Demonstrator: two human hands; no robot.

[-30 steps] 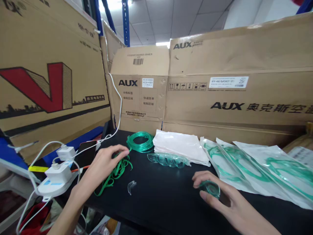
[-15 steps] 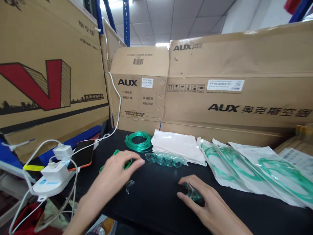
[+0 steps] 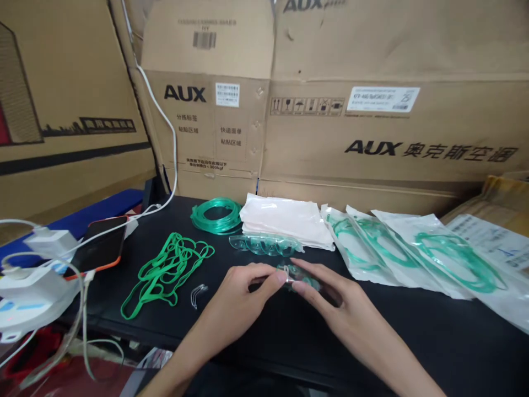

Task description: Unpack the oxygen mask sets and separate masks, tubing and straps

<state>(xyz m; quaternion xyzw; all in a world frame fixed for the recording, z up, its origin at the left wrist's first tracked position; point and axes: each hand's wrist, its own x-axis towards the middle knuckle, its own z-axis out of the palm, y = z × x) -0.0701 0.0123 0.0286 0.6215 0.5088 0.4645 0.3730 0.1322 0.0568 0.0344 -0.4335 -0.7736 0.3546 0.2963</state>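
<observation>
My right hand grips a clear green oxygen mask from the right, low over the black table. My left hand meets it at the mask's left end, with thumb and forefinger pinched on a small shiny nose clip. Much of the mask is hidden by my fingers. Left of my left hand lie several loose nose clips and a tangle of green elastic straps. Just beyond my hands, a nested row of clear green masks rests on the table.
Behind the masks lies a stack of white packets. A coil of green tubing sits beside it. White pouches with green tubing spread to the right. At left are a phone and a power strip. Cardboard panels wall the back.
My left hand has moved right, from over the green straps to the mask in my right hand. The straps are now uncovered. The view has tilted down and shifted right.
</observation>
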